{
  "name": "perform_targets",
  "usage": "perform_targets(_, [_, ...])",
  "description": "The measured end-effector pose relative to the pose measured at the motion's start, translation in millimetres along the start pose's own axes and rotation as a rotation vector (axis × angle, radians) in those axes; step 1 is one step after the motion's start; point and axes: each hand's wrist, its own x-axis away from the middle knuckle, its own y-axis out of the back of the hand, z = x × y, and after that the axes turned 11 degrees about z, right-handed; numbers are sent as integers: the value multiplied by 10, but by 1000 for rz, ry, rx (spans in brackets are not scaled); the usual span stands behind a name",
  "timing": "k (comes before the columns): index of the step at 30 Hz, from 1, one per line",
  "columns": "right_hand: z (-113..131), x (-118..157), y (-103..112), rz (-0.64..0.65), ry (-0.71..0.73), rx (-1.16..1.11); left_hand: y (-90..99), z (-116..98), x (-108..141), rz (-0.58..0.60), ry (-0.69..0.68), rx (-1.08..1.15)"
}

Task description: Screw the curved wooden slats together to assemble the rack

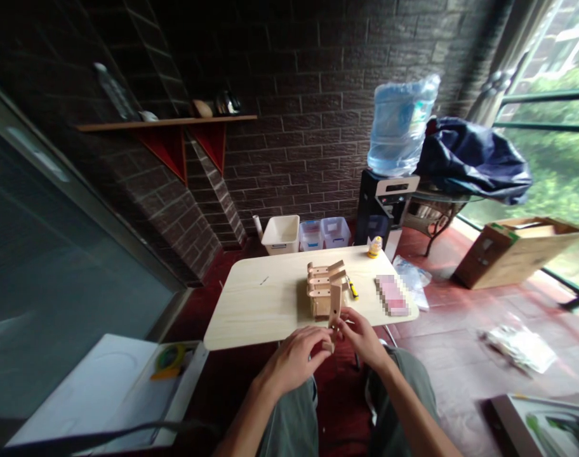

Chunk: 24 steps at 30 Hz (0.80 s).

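Between my two hands, at the table's front edge, is a light wooden piece with small holes, standing roughly upright. My left hand has its fingers curled around the lower end. My right hand pinches the piece from the right, near its middle. Just behind it on the table sits a wooden assembly of several slats with raised ends, partly hidden by the held piece. A yellow and black screwdriver lies to the right of the assembly.
The pale table also bears a yellow-capped bottle, a blurred pink item and a small dark thin object. Plastic bins and a water dispenser stand behind. A cardboard box is at right.
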Motion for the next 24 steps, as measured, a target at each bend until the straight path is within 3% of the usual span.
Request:
perform_targets(2, [-26, -15, -13, -58, 5, 8, -87, 100, -8, -69, 40, 93])
perform_targets(5, [-46, -25, -38, -153, 8, 12, -249, 305, -69, -282, 115, 328])
perform_targets(8, [-46, 7, -86, -165, -2, 21, -381, 520, -169, -421, 175, 453])
perform_targets(12, [-53, 79, -140, -125, -32, 61, -422, 696, -300, -465, 233, 501])
perform_targets(16, [-92, 64, -107, -101, -59, 83, -347, 729, -393, -505, 268, 362])
perform_targets(24, [-123, -360, 137, -77, -30, 20, -52, 763, -611, -461, 293, 177])
